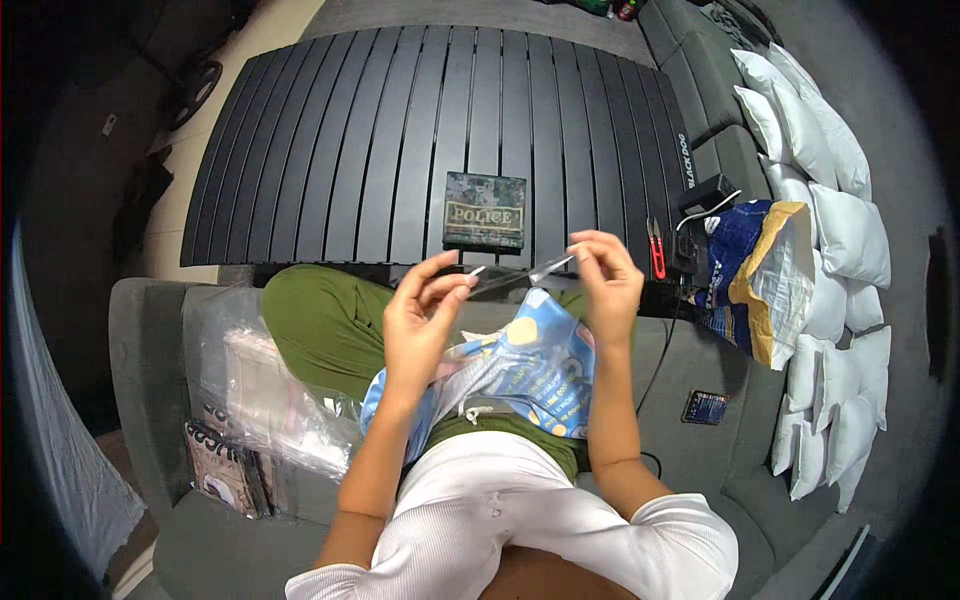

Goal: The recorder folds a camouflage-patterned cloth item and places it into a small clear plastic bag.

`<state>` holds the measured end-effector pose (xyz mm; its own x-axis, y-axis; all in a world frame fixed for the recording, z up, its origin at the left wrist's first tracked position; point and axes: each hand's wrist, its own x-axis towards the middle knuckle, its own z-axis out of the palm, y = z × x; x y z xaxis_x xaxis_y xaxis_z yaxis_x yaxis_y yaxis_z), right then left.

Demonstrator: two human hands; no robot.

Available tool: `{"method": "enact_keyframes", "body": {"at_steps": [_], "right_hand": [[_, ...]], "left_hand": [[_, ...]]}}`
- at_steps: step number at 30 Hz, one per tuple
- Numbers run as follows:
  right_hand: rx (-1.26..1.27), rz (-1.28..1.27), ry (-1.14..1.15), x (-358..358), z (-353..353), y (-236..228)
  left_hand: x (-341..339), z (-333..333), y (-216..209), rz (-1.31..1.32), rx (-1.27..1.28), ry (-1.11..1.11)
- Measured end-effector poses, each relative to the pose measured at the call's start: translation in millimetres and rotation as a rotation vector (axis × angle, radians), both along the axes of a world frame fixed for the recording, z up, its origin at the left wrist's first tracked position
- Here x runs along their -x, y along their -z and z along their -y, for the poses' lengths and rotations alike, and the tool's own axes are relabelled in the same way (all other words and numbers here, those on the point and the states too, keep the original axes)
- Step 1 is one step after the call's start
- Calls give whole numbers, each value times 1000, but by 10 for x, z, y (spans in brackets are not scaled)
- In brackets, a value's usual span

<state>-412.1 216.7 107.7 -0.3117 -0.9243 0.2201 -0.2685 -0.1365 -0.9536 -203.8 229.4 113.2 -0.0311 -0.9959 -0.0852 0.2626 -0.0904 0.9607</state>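
Observation:
Between my two hands a strip of clear plastic point(505, 281) is stretched out above my lap, near the table's front edge. My left hand point(418, 318) pinches its left end between thumb and fingers. At the other end, my right hand point(608, 285) pinches it too, with the fingers bent. Whether the strip is a bag or plain film I cannot tell. Below it, a light blue printed plastic bag or cloth point(545, 365) lies crumpled across my lap. Just beyond my hands, a flat square camouflage-patterned pack point(485, 210) rests on the table.
The black slatted table point(330, 150) stands ahead. Red-handled snips point(657, 255) and a black adapter point(708, 196) lie at its right. An open blue bag point(745, 270), a phone point(706, 407) and several white pillows point(850, 235) are rightward. Clear plastic packages point(275, 380) lie left on the grey sofa.

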Motion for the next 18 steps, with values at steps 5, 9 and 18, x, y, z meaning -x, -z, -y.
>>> {"method": "enact_keyframes", "body": {"at_steps": [5,9,18], "right_hand": [[-17,408,122,379,171,203],[-56,588,113,734,382,508],[-90,528,246,1143,823,807]], "left_hand": [[-166,99,-15,-1,-58,-149],[-334,158,-12,7,-41,-250],[-226,377,411,128,-48,-68]]}}
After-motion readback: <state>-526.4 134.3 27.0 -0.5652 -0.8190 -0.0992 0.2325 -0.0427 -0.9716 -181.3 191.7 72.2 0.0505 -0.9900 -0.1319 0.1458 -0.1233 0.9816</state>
